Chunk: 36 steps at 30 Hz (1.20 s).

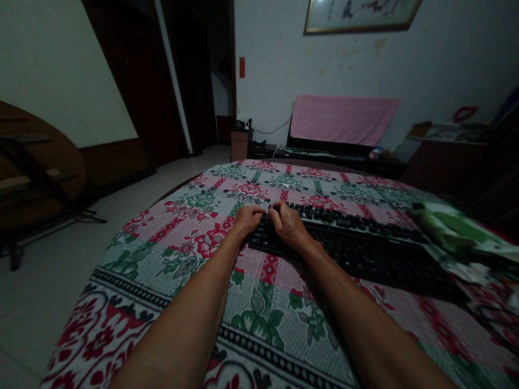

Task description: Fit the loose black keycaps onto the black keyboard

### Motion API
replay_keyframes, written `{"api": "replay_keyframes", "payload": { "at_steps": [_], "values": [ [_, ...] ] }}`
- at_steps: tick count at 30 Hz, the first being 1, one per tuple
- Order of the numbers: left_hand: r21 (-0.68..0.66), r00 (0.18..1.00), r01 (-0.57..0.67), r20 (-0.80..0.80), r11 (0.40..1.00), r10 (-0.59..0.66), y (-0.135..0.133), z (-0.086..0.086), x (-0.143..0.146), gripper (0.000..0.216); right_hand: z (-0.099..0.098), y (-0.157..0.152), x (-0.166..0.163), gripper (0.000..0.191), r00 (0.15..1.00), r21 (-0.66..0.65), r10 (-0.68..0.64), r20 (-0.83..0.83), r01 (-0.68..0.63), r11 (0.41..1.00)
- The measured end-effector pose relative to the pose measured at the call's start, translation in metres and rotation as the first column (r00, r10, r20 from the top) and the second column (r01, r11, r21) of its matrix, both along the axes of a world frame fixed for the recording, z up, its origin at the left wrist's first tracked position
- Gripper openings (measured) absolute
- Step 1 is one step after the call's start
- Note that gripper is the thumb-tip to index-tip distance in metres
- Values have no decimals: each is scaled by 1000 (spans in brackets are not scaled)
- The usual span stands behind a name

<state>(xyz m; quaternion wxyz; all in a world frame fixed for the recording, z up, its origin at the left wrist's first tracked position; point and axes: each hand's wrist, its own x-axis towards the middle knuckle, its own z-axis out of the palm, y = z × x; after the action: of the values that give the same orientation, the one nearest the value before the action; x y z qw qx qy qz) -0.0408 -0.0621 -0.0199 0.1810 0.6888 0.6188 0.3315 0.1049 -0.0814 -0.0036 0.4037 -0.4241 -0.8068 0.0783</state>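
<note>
A long black keyboard [377,265] lies at a slant on the flowered cloth. Along its far side runs a row of loose black keycaps [344,220]. My left hand [246,221] is closed at the keyboard's far left corner, its thumb pointing right over the edge. Close beside it, my right hand [288,224] is curled above the left end of the keys, thumb and forefinger drawn together. Whatever is between those fingertips is too small and dark to make out. Both hands' other fingers are largely hidden.
The patterned cloth [194,232] covers a rounded table. At right lie a green-and-white cloth or packet [458,229], crumpled white tissue [472,272] and a dark cable [497,324]. Beyond stands a screen draped with a pink towel [343,119]. A folded round tabletop [40,156] leans at left.
</note>
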Motion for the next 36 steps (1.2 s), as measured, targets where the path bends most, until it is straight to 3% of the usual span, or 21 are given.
{"api": "replay_keyframes", "payload": {
  "at_steps": [8, 14, 20, 25, 30, 33, 36],
  "values": [
    [27, 999, 23, -35, 999, -22, -4, -4, 4, 33, 11, 2, 8, 19, 942, -41, -98, -321, 90, 995],
    [-21, 980, 63, 193, 998, -58, 1, 6, -3, 33, 9, 6, 16, 19, 940, -55, -86, -331, 72, 996],
    [-37, 846, 363, 431, 931, -312, -14, 25, 4, 39, 5, 10, 18, 23, 903, -87, -79, -423, 47, 995],
    [-29, 783, 433, 507, 901, -360, -15, 18, 9, 30, 6, 4, 15, 23, 882, -103, -49, -469, 0, 995],
    [59, 879, 325, 351, 944, -324, -7, 15, 4, 27, 13, -5, 9, 19, 847, -98, 44, -530, -113, 989],
    [153, 963, 136, 212, 979, -167, -4, 13, 0, 26, 20, -4, 9, 20, 769, -87, -11, -639, -59, 994],
    [165, 986, -50, 163, 985, 22, 0, 7, -5, 28, 23, 2, 16, 23, 663, -165, -135, -737, 17, 986]
  ]
}}
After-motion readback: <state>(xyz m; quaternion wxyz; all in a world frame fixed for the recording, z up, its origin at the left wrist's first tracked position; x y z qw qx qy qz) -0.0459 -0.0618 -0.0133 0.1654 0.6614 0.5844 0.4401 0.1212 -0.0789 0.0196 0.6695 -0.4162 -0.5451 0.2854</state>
